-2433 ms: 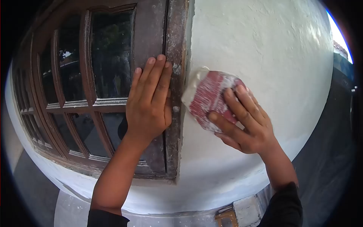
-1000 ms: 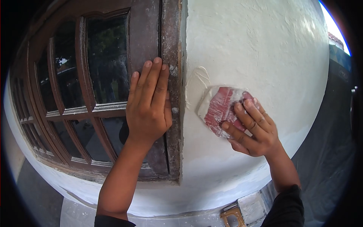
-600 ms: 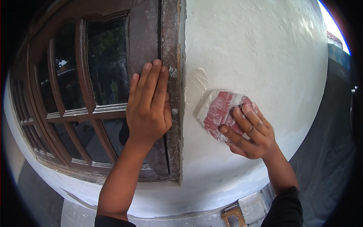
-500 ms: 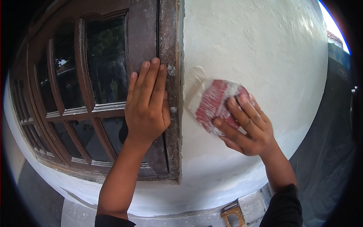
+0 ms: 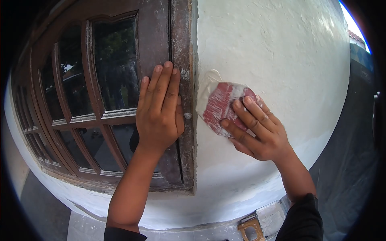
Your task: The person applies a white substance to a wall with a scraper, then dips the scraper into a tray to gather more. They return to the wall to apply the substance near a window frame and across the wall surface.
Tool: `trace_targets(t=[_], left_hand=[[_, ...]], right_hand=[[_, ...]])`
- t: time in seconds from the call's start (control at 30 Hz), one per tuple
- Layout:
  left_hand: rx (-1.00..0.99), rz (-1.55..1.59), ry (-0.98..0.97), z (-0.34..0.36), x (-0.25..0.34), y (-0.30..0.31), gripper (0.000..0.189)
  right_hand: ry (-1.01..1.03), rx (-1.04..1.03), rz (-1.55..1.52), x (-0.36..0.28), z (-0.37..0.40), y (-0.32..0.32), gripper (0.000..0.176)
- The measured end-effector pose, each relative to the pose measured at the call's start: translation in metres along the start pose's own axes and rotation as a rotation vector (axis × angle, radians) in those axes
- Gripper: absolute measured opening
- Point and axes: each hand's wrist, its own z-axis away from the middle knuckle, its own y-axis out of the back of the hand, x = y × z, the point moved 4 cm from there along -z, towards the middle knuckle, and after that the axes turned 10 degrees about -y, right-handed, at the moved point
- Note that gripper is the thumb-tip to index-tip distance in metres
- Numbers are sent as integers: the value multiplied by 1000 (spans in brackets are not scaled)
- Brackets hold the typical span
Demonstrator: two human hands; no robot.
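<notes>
My left hand (image 5: 160,116) lies flat against the dark brown window frame (image 5: 183,152), fingers stretched upward and holding nothing. To its right, my right hand (image 5: 263,134) grips a flat red spreader (image 5: 217,106) smeared with white paste, its fingers spread over the face. The spreader is against the pale wall (image 5: 273,52), a short way from the frame's edge. Along its left side shows a wet-looking cream patch of filler (image 5: 204,92). My right thumb is mostly hidden beneath the spreader.
Glass panes (image 5: 114,64) fill the window on the left, between wooden bars. Below the wall, on a paint-spotted grey floor (image 5: 197,235), are a yellowish-brown frame-like object (image 5: 250,229) and a whitish square board (image 5: 270,219). A dark sheet-like surface (image 5: 341,160) hangs at right.
My right hand and the spreader have moved slightly left and up across the wall, closer to the window frame. My left hand stays on the frame; the view has shifted a little.
</notes>
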Motion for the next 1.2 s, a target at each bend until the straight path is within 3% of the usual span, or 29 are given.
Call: trace_targets(t=[1.2], left_hand=[[16, 7, -7, 1, 0, -1, 51]], right_hand=[[-46, -15, -29, 3, 29, -2, 52]])
